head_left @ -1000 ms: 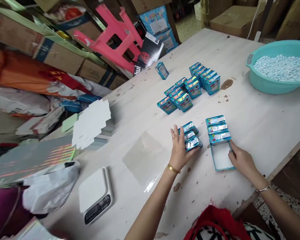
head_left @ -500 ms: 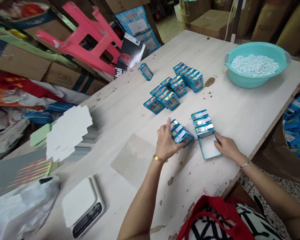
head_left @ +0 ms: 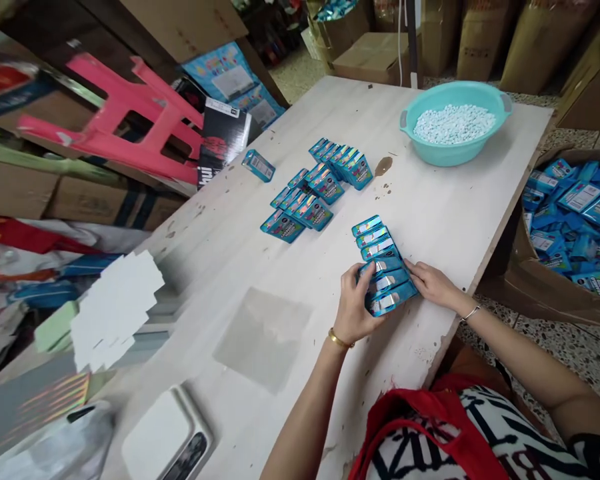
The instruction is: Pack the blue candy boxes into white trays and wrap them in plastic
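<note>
My left hand is closed around a row of three small blue packs, at the near end of a shallow blue box tray. Three more blue packs stand in the tray's far end. My right hand pinches the tray's right side, its fingertips partly hidden by the packs. The held packs cover the tray's white floor; whether they rest on it I cannot tell. Beyond my hands, several blue packs stand in slanted rows, and one blue pack lies apart.
A turquoise tub of small white pieces stands at the far right. On the left are a clear sheet, a white scale and white cards. An open carton of blue packs sits beside the table's right edge.
My left hand has brought the three packs rightward from beside the tray to its near end, covering the white floor. My right hand stays at the tray's side. The view has shifted.
</note>
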A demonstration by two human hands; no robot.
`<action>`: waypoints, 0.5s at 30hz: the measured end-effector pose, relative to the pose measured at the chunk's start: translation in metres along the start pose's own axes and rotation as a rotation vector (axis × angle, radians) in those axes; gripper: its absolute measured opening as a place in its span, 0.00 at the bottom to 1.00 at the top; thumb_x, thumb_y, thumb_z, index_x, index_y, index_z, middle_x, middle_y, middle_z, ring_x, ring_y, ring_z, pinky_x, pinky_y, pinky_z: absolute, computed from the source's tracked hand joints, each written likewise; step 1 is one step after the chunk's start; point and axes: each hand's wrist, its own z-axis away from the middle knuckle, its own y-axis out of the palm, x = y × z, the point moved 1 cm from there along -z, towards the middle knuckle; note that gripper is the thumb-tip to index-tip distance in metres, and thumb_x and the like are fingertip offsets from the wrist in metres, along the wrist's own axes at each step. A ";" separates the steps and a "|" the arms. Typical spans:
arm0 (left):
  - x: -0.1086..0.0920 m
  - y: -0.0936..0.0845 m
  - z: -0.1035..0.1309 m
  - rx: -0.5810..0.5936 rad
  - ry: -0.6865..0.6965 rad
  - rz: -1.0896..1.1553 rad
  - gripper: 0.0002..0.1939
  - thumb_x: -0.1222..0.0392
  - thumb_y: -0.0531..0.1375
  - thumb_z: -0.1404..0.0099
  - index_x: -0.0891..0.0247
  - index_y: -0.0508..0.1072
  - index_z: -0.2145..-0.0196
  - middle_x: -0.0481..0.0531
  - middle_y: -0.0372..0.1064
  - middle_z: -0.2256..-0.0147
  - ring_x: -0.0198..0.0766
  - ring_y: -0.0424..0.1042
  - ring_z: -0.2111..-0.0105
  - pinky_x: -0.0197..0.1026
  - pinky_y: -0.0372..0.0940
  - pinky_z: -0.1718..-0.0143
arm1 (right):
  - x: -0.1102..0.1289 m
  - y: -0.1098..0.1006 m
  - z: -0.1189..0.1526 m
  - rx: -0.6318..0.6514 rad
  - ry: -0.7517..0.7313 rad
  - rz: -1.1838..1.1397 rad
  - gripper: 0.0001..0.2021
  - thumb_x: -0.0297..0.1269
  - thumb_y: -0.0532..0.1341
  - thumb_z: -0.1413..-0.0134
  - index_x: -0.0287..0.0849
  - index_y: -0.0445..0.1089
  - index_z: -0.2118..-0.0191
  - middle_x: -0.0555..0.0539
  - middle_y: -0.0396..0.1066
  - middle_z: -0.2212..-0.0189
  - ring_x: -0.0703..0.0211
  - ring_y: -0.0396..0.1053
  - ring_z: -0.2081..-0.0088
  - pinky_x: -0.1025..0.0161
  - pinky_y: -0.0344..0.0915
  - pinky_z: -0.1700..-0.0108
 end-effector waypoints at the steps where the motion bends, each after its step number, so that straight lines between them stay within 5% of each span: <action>1: -0.001 0.001 -0.003 0.042 -0.009 -0.049 0.51 0.51 0.68 0.50 0.58 0.50 0.33 0.64 0.51 0.42 0.57 0.57 0.42 0.58 0.60 0.44 | 0.000 0.000 0.000 0.006 0.000 -0.001 0.25 0.39 0.44 0.31 0.40 0.53 0.32 0.42 0.68 0.61 0.53 0.68 0.60 0.55 0.68 0.54; 6: -0.023 -0.007 -0.021 0.271 -0.109 -0.252 0.49 0.49 0.69 0.51 0.57 0.56 0.34 0.66 0.52 0.39 0.62 0.56 0.41 0.63 0.57 0.43 | 0.002 -0.003 0.000 -0.014 -0.005 -0.049 0.26 0.40 0.44 0.31 0.43 0.48 0.30 0.41 0.69 0.56 0.52 0.68 0.55 0.53 0.66 0.49; 11: -0.038 0.003 -0.042 0.361 -0.124 -0.374 0.50 0.46 0.69 0.51 0.58 0.55 0.33 0.65 0.43 0.32 0.67 0.38 0.32 0.69 0.35 0.35 | -0.001 -0.004 0.002 -0.032 -0.018 -0.169 0.27 0.46 0.42 0.31 0.45 0.48 0.30 0.41 0.69 0.52 0.51 0.68 0.50 0.49 0.64 0.43; 15: -0.051 0.018 -0.047 0.432 -0.165 -0.411 0.55 0.43 0.66 0.47 0.68 0.47 0.31 0.66 0.36 0.30 0.63 0.36 0.31 0.66 0.26 0.33 | -0.007 -0.002 -0.002 -0.135 0.089 -0.377 0.34 0.59 0.41 0.34 0.44 0.50 0.31 0.40 0.57 0.36 0.49 0.54 0.35 0.46 0.51 0.33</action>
